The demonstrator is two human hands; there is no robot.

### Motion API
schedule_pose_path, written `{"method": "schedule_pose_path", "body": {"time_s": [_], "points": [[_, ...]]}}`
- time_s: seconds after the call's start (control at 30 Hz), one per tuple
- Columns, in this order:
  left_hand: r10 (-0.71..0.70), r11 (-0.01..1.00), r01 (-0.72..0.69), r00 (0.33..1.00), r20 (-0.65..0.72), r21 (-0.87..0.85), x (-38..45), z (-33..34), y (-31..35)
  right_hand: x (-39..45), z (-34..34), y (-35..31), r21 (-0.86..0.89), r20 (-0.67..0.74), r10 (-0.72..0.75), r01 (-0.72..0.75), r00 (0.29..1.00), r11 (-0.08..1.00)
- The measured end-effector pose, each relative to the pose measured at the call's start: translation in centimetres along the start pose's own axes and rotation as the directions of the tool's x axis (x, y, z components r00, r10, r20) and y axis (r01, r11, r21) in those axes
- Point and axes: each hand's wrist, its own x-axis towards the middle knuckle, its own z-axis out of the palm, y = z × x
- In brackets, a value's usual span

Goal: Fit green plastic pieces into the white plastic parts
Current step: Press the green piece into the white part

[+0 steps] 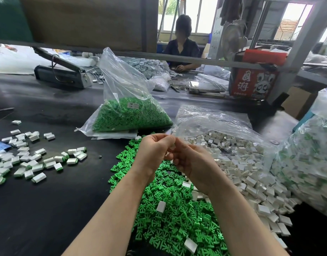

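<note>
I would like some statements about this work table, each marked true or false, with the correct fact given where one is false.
1. The left hand and the right hand meet above the loose pile of green plastic pieces. True.
2. The clear plastic bag of green pieces lies behind the hands. True.
3. The heap of empty white plastic parts lies to the left of the hands. False: it lies to their right.
4. The finished white parts with green ends are stacked in a box. False: they lie scattered on the dark table, at the left.
5. Both hands are flat on the table. False: their fingers curl round a small white part.
</note>
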Motion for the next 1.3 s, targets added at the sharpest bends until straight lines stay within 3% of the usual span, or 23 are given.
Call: {"method": "schedule_pose_path", "body": {"time_s": [0.23,0.57,1.3], "points": [[-0.107,0.987,0.096,0.991,-0.086,-0.126,-0.8,1.6,-1.3,0.3,0.0,1.1,0.192,0.0,0.142,-0.14,0.99,0.971],[-0.048,0.989,0.039,0.997,-0.06,-0.145,-0.8,1.9,-1.4,0.5,0.1,1.3,0.28,-0.062,0.114,-0.092,0.992,0.956],[-0.043,0.97,0.037,0.999,-0.021,-0.239,-1.2,2.1,-1.4,0.2,1.3,1.3,0.202,-0.202,-0.016,0.058,0.979,0.978]]}}
